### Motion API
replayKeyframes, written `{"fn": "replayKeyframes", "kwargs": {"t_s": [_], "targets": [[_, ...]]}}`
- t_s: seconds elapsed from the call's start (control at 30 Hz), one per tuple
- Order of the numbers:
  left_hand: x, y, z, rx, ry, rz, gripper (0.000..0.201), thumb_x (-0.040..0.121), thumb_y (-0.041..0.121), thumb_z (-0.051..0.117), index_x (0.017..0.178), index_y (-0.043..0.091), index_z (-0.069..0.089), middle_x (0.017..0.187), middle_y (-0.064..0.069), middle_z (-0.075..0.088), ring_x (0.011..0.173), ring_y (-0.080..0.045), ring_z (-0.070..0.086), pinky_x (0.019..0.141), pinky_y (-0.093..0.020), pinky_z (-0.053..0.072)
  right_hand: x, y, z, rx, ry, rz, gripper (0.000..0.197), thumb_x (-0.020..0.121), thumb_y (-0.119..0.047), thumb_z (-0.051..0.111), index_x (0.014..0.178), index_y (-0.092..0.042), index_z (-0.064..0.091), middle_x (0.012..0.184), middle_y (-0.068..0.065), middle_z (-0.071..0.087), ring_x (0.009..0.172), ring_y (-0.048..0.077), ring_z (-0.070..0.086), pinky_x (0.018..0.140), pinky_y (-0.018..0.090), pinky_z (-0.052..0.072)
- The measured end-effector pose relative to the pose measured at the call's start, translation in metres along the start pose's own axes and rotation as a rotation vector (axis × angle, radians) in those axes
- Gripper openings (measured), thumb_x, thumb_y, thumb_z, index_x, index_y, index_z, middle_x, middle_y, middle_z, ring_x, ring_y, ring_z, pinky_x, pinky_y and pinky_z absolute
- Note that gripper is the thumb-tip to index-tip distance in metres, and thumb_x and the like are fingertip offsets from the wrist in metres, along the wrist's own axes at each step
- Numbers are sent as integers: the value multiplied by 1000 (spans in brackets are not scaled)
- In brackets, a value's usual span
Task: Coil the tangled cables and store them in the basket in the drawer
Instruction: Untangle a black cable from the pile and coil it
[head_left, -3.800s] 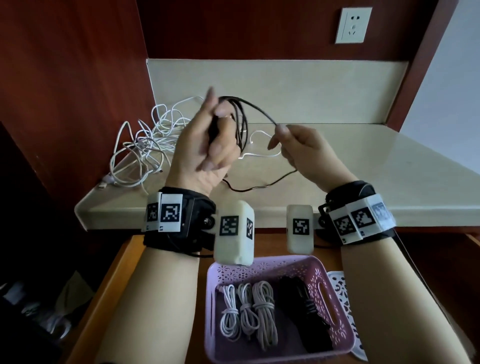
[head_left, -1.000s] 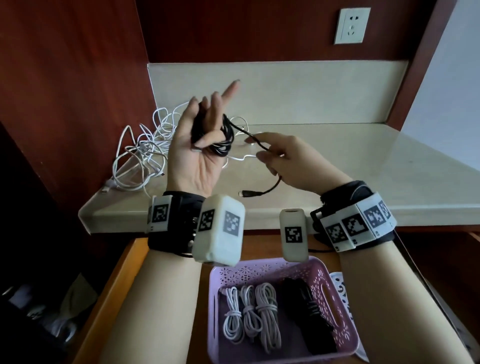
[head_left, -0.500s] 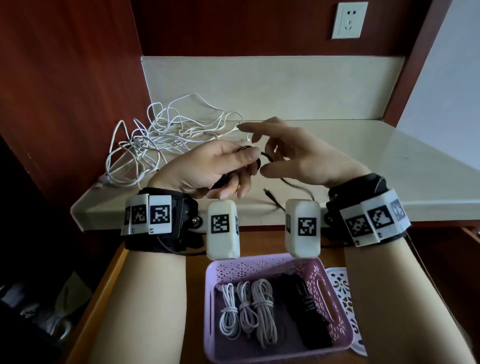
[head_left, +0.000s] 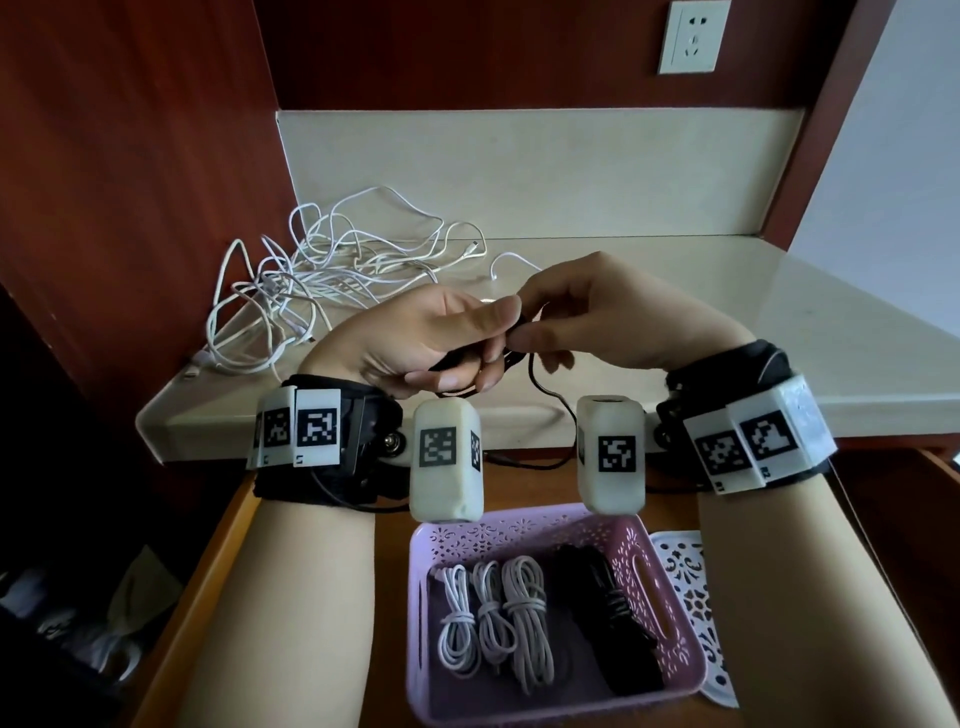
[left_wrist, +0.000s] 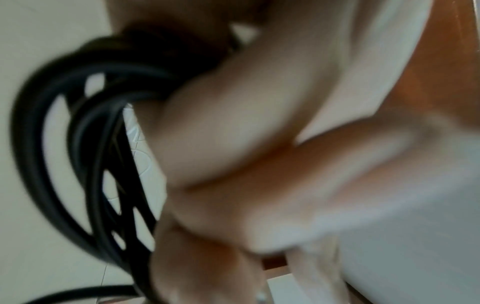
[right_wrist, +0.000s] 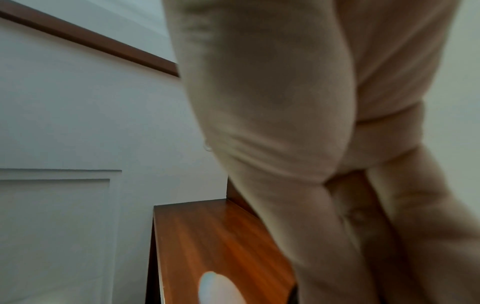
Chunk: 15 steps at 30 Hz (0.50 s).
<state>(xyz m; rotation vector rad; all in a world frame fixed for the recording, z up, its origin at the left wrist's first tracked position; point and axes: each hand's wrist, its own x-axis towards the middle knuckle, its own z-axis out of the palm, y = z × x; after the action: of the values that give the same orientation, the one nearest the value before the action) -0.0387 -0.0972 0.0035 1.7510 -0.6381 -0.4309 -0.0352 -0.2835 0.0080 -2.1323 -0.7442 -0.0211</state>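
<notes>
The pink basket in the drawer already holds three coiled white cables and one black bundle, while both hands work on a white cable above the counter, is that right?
Not quite: the cable in the left hand and right hand is black, as the head and left wrist views show. The pink basket does hold three coiled white cables and one black bundle.

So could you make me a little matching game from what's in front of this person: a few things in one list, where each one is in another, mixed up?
Things:
1. black cable
2. tangled white cables
3. coiled white cables
4. wall socket

Places:
A. in the pink basket in the drawer
B. on the red wall above the counter
C. held between the left hand and right hand
D. loose on the counter, at its left end

Pairs: 1-C, 2-D, 3-A, 4-B
</notes>
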Motion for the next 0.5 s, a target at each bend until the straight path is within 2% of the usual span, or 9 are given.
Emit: {"fn": "replayKeyframes", "kwargs": {"t_s": [0.1, 0.13, 0.17, 0.23, 0.27, 0.33, 0.4, 0.47, 0.5], "targets": [[5, -1, -1, 7, 114, -10, 35, 81, 36, 57, 74, 3, 48, 40, 2, 45, 23, -1, 22, 29, -5, 14, 0, 2, 1, 80, 14, -15, 1, 84, 1, 65, 85, 1, 66, 57, 3, 64, 48, 14, 58, 55, 23, 50], [8, -3, -2, -25, 164, 25, 30, 78, 31, 66, 78, 6, 49, 44, 3, 47, 26, -2, 26, 29, -8, 18, 0, 2, 0, 106, 25, -19, 2, 84, 2, 64, 86, 2, 66, 57, 4, 64, 49, 16, 59, 55, 23, 51], [10, -6, -3, -48, 198, 66, 36, 72, 30, 76, 84, 8, 50, 50, 4, 52, 32, -4, 35, 33, -11, 26, 0, 3, 0, 129, 36, -26, 3, 84, 3, 64, 87, 3, 65, 56, 4, 64, 49, 17, 61, 55, 23, 51], [13, -13, -8, -34, 198, 117, 57, 55, 43, 88, 94, 15, 57, 71, 7, 64, 58, -8, 56, 55, -15, 42, -1, 1, -1, 153, 47, -54, 5, 85, 3, 63, 89, 1, 65, 57, 3, 65, 50, 16, 62, 55, 22, 51], [13, -15, -9, -10, 158, 125, 59, 54, 48, 86, 97, 17, 60, 82, 5, 65, 74, -10, 60, 69, -20, 44, -2, 0, -2, 159, 47, -75, 6, 85, 3, 62, 88, -1, 65, 57, 2, 65, 51, 16, 63, 56, 22, 51], [9, -14, -6, 43, 14, 137, 47, 68, 43, 70, 100, 10, 61, 92, 1, 64, 91, -12, 59, 84, -23, 41, -3, -3, -2, 177, 39, -125, 9, 84, 3, 62, 88, -4, 65, 60, 3, 65, 53, 17, 63, 57, 24, 52], [4, -12, -2, 42, -111, 160, 44, 75, 32, 60, 104, -1, 59, 95, -3, 66, 98, -17, 63, 90, -24, 44, -3, -3, -3, 199, 36, -149, 11, 84, 4, 61, 88, -6, 65, 62, 5, 65, 54, 18, 63, 58, 25, 51], [1, -11, -1, -2, -191, 162, 42, 73, 26, 61, 104, -1, 55, 98, -5, 63, 101, -26, 63, 97, -37, 46, -3, -2, -3, 215, 50, -153, 11, 82, 2, 62, 88, -7, 65, 61, 2, 66, 54, 16, 63, 58, 24, 51], [1, -11, -2, -3, -212, 153, 41, 72, 24, 62, 104, 0, 54, 98, -5, 62, 99, -28, 63, 98, -42, 43, -2, -1, -3, 225, 60, -156, 11, 82, 2, 63, 88, -8, 65, 61, 2, 66, 54, 15, 63, 58, 23, 52]]}}
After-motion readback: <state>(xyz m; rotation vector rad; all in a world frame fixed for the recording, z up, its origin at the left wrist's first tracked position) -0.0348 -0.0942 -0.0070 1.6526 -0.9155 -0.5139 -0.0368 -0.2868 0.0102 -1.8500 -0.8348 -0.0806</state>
